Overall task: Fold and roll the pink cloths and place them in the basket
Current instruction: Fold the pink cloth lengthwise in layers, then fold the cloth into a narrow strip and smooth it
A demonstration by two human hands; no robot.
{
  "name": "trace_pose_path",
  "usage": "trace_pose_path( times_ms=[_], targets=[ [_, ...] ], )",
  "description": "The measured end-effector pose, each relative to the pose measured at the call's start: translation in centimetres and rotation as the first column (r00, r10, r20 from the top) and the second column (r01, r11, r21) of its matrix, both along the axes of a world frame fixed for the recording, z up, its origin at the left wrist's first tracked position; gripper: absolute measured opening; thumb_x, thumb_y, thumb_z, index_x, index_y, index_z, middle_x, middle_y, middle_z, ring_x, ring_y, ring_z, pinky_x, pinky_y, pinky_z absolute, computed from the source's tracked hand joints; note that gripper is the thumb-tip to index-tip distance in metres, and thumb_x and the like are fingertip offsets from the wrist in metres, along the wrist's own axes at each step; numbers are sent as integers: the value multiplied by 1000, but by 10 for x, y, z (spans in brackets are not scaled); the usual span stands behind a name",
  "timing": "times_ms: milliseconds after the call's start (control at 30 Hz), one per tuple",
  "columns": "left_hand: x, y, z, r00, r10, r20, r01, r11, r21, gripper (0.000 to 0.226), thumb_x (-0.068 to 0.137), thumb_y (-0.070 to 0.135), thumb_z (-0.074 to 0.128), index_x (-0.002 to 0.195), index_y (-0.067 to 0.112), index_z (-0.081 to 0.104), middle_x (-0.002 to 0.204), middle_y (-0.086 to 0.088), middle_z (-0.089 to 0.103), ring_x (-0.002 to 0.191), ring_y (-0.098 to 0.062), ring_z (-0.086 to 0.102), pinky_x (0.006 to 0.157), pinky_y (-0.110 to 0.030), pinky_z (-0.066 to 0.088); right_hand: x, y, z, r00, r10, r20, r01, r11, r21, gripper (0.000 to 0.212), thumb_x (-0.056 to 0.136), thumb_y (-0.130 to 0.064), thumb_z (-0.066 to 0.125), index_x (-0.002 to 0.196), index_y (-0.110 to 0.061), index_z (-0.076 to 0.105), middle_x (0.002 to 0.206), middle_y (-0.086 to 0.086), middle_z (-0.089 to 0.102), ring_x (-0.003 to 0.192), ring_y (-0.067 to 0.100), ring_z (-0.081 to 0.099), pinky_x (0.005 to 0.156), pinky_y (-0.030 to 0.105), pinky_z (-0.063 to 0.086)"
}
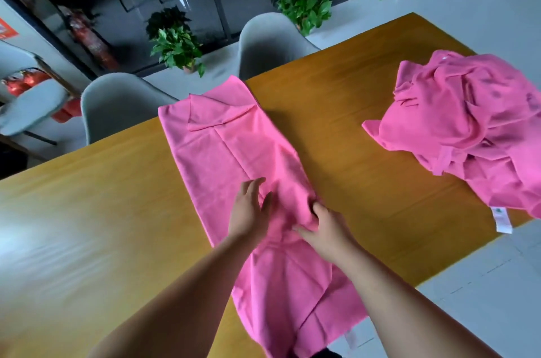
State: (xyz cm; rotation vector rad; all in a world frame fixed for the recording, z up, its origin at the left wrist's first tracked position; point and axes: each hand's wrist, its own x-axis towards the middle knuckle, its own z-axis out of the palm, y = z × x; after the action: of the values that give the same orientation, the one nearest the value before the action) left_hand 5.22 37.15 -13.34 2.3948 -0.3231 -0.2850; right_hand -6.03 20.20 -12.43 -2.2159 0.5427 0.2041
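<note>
The pink cloth (228, 152) lay lengthways on the desk (351, 100), its near end hanging over the edge. The left hand (248, 211) pressed flat on it, fingers straight. Just beside it, the right hand (325, 228) clutched a bunched fold. That bunching, and the turned-over far corner, could skew the roll, and the overhang might drag the cloth off. A pile of cloths (468, 129) lay well to the right. I saw no basket.

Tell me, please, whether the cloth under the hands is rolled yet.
Not rolled: the cloth lies spread lengthwise on the table, far corner folded over.
</note>
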Motion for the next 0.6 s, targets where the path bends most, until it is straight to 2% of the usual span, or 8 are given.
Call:
trace_pose_path(
  times_ms=[67, 167, 300, 400, 467, 533, 600],
  targets=[
    [-30, 16, 1, 1000, -17, 19, 17, 1000, -7, 42, 105, 42, 54, 144, 27, 54, 142, 4, 52, 123, -20, 58, 99, -40, 53, -9, 11, 11, 999, -38, -6, 37, 995, -96, 48, 87, -46, 75, 125, -18, 66, 115, 4, 73, 106, 30, 70, 88, 38, 53],
    [-75, 35, 1, 995, -87, 45, 87, 996, 11, 44, 103, 40, 56, 145, 28, 50, 141, 3, 47, 123, -24, 54, 100, -42, 52, -21, 19, 25, 993, -118, -31, 113, 984, -139, 44, 87, -51, 74, 117, -20, 68, 108, 5, 75, 103, 32, 70, 82, 37, 53],
    [-124, 52, 2, 986, -151, 64, 145, 986, 83, 55, 99, 43, 62, 149, 33, 41, 148, 2, 37, 133, -24, 45, 108, -44, 50, -40, 13, 26, 975, -145, -170, 108, 973, -206, 74, 80, -68, 75, 131, -15, 65, 128, 10, 71, 119, 33, 65, 92, 38, 51],
    [-150, 58, 0, 988, -154, 0, 152, 978, 145, 71, 98, 47, 62, 157, 30, 27, 161, 2, 21, 146, -28, 35, 115, -47, 47, -59, 8, 23, 960, -157, -234, 118, 978, -173, 85, 80, -60, 80, 145, -13, 56, 139, 11, 65, 125, 33, 63, 97, 38, 52],
    [-166, 62, -4, 988, -148, -39, 153, 975, 162, 80, 97, 51, 63, 161, 28, 21, 166, 3, 13, 153, -28, 26, 121, -49, 40, -71, 8, 24, 953, -176, -247, 133, 974, -183, 77, 85, -50, 81, 146, -11, 55, 139, 11, 65, 123, 33, 63, 91, 34, 51],
    [-179, 65, -8, 986, -165, -35, 169, 969, 180, 86, 95, 56, 64, 162, 27, 18, 168, 1, 11, 156, -29, 22, 125, -49, 34, -79, 10, 22, 940, -200, -276, 157, 973, -172, 62, 87, -44, 81, 137, -12, 62, 128, 11, 69, 110, 33, 66, 78, 30, 46],
    [-191, 69, -10, 985, -171, -38, 175, 963, 204, 94, 92, 64, 63, 164, 28, 15, 171, 0, 6, 158, -31, 18, 127, -50, 30, -85, 13, 17, 915, -255, -314, 246, 967, -69, 49, 88, -39, 81, 128, -15, 66, 116, 9, 72, 98, 29, 67, 69, 30, 47]
  ],
)
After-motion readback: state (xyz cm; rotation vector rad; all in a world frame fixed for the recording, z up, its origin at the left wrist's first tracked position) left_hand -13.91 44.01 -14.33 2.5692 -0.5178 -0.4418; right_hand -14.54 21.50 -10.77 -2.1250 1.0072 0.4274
